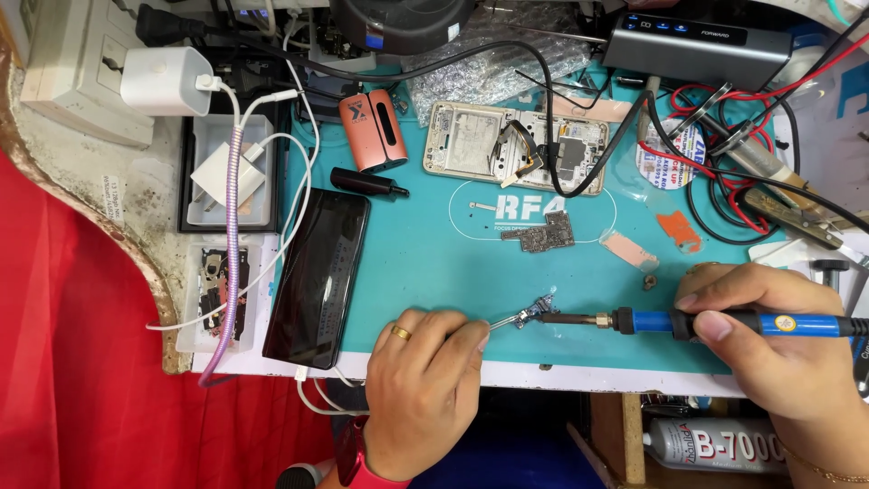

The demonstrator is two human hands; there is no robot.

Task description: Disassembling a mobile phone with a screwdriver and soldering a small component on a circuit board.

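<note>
Tweezers (503, 321) pinched in the left hand (424, 380) steady a small metal part (536, 311) on the teal surface (425, 263); the right hand (769, 340) grips a blue soldering iron (724, 323), tip touching that part.

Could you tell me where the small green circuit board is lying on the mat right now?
In the head view, the small green circuit board lies near the centre of the teal work mat, just below the opened gold phone frame and above the blue-handled soldering iron.
</note>
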